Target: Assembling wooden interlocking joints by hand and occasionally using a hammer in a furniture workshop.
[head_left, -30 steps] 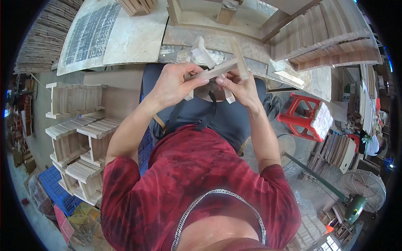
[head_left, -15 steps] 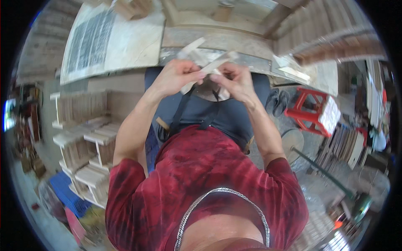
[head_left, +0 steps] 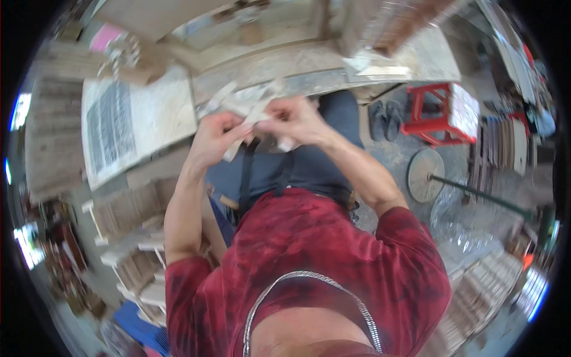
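Pale wooden strips (head_left: 262, 107), smeared by motion, cross each other above my lap at the bench's near edge. My left hand (head_left: 215, 138) is closed, its thumb and fingers pinching the near side of one strip. Close beside it, my right hand (head_left: 292, 120) is curled around the same pale pieces from the right. The fingertips of both hands nearly meet. Another slanting strip (head_left: 222, 95) sticks out beyond my left hand. How the pieces join is too blurred to tell.
A pale board (head_left: 163, 107) lies on the bench at the left. Stacked wooden parts (head_left: 128, 214) stand by my left arm. To the right are dark sandals (head_left: 393, 119), a red stool (head_left: 429, 95) and a round base (head_left: 423, 178) with a green pole.
The whole view has turned, so the stool and sandals sit higher and the left stacks lower. Both hands appear further left in the picture, still on the wooden strips.
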The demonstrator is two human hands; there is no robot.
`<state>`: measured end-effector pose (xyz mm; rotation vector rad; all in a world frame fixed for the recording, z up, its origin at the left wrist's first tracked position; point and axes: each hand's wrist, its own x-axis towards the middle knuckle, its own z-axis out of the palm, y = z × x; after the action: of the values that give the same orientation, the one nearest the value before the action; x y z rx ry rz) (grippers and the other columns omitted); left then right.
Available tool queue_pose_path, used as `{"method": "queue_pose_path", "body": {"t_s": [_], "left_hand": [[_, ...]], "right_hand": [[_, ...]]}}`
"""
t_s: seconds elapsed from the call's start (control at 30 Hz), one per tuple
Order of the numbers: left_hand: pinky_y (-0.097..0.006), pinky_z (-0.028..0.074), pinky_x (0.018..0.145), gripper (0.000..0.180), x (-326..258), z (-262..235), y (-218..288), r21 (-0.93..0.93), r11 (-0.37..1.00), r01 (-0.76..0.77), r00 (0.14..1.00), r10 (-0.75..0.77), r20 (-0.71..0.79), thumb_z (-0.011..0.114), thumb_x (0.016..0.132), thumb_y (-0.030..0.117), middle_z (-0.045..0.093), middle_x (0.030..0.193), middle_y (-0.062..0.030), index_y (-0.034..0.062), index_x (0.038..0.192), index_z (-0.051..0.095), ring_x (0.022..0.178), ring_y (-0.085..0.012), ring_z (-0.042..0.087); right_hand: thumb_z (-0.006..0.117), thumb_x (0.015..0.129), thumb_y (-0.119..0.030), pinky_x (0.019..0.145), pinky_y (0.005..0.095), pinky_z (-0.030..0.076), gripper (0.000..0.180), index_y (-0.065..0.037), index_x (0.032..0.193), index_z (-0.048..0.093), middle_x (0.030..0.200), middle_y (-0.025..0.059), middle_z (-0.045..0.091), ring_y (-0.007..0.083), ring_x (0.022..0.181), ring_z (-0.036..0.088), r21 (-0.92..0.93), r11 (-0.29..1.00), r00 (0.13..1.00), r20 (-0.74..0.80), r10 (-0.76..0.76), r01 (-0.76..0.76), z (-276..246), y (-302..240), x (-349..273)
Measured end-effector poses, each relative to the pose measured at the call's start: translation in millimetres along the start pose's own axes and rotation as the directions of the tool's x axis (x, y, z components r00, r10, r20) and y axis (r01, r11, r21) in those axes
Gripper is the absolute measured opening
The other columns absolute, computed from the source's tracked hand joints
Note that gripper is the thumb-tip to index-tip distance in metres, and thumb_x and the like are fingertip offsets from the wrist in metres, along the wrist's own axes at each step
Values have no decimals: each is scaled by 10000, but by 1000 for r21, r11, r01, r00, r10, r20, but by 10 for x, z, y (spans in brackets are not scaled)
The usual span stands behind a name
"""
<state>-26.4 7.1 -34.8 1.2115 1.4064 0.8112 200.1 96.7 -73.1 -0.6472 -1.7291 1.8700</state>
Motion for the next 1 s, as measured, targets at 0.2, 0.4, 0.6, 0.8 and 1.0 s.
{"method": "queue_pose_path", "body": {"t_s": [0.2, 0.4, 0.6, 0.8, 1.0], "left_hand": [[-236, 515, 660, 298, 80, 117, 137, -140, 990, -5, 1000, 8, 24, 779, 917, 233, 744, 818, -60, -31, 1032, 702, 744, -86, 675], [-217, 463, 618, 323, -169, 220, 431, 52, 998, -28, 1000, 28, 2, 800, 884, 146, 724, 811, -44, -14, 1129, 662, 712, -76, 641], [-278, 552, 656, 307, -150, 395, 157, -136, 961, -242, 958, 215, -191, 791, 886, 151, 742, 852, -104, -21, 1116, 682, 755, -111, 698], [-273, 551, 791, 241, 262, 179, -136, -247, 957, -152, 981, 116, -154, 725, 951, 117, 737, 986, -44, -27, 1141, 683, 890, -105, 672], [-371, 553, 801, 358, 71, 130, 5, 443, 787, -428, 818, 546, -179, 747, 897, 195, 731, 1106, -160, 1, 1191, 681, 929, -295, 722]], "right_hand": [[805, 897, -145, 618, 224, 499, 212, 25, 994, 725, 798, 17, 722, 64, 715, 646, 103, 980, 985, 18, 169, -170, -158, -53, -114], [751, 942, -128, 635, 246, 534, 661, -13, 1508, 428, 903, 84, 714, 119, 749, 663, 229, 965, 977, -141, 162, -127, -40, -141, -150], [743, 953, -174, 570, 264, 527, 643, 8, 1492, 442, 880, 84, 717, 129, 672, 663, 172, 980, 993, -47, 108, -98, 57, -183, -77], [729, 965, -353, 472, 240, 458, 365, 11, 937, 735, 737, 39, 701, 86, 557, 627, 84, 958, 956, -89, 281, -273, -43, -18, 324], [675, 1008, -374, 480, 243, 469, 403, 16, 916, 713, 724, 53, 699, 94, 540, 622, 272, 919, 940, -109, 324, -286, -358, -23, 547]]}}
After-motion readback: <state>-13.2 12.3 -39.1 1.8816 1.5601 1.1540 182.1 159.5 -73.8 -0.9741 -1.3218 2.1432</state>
